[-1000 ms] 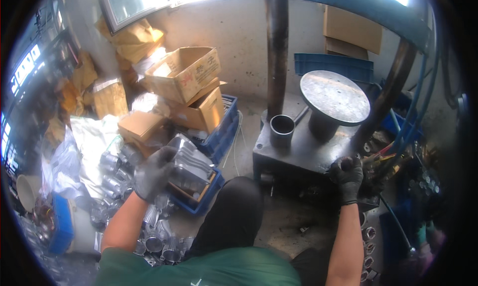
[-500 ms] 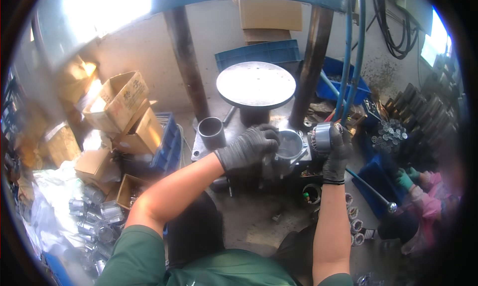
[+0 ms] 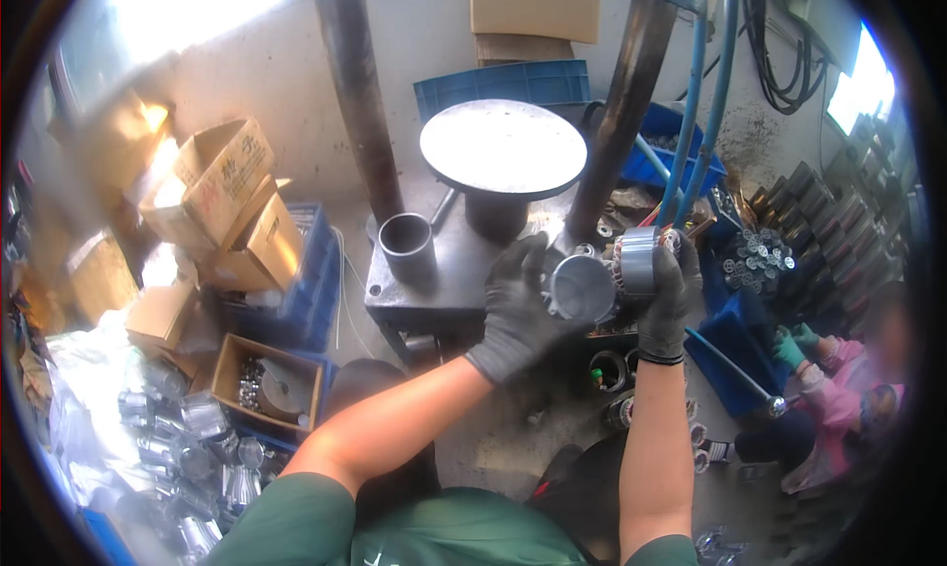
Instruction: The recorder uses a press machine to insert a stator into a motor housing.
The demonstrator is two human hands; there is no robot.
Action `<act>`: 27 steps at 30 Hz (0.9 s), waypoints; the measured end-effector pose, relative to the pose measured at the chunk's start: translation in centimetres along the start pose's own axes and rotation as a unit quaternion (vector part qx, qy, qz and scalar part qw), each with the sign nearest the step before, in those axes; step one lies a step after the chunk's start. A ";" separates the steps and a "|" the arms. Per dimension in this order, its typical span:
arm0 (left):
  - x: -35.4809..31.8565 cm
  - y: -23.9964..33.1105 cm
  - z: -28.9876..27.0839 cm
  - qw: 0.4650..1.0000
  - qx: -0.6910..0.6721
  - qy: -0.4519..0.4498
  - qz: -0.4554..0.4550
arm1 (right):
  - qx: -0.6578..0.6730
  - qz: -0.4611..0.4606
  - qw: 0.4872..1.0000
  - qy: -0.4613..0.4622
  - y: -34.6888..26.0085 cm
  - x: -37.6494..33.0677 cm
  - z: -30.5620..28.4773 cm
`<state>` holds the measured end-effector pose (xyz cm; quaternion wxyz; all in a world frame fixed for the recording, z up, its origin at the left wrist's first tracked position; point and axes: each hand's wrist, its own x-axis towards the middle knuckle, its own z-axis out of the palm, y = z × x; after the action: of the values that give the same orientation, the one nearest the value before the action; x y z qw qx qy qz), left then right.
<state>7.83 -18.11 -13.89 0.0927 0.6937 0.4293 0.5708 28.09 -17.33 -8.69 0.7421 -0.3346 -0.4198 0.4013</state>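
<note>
My left hand point(image 3: 516, 315), in a dark grey glove, grips the left side of a round, cup-shaped metal housing point(image 3: 582, 289) at the front edge of the press table. The housing is tilted, its hollow side facing me. My right hand point(image 3: 669, 295), gloved too, is closed around a motor stator point(image 3: 639, 260), a ribbed silver cylinder with windings showing at its end. The stator is just up and right of the housing; whether they touch I cannot tell. The fingertips behind both parts are hidden.
A round metal plate point(image 3: 503, 147) stands on a post on the press table point(image 3: 449, 270), between two steel columns. An open steel sleeve point(image 3: 407, 247) is at left. Cardboard boxes, a wooden box point(image 3: 222, 369) and metal housings lie left. A person in pink sleeves point(image 3: 824, 389) works at right.
My left hand has moved from above the housing to its left side and now grips it. The housing has tipped toward me. My right hand still holds the stator, nearly in place.
</note>
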 end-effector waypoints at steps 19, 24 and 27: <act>3.0 -3.7 1.3 0.937 -0.120 -0.251 -0.214 | -0.390 -0.114 0.899 -0.164 1.3 2.1 3.5; 4.1 -2.6 -1.0 0.929 -0.142 -0.256 -0.226 | -0.426 -0.149 0.873 -0.185 1.2 1.8 5.0; 4.7 -1.7 -2.2 0.922 -0.131 -0.272 -0.242 | -0.456 -0.160 0.853 -0.196 0.9 1.9 5.0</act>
<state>5.03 -14.57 -10.85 0.4315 0.6788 0.4640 0.3711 23.96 -14.43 -6.66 0.4628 -0.4775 -0.7404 0.0978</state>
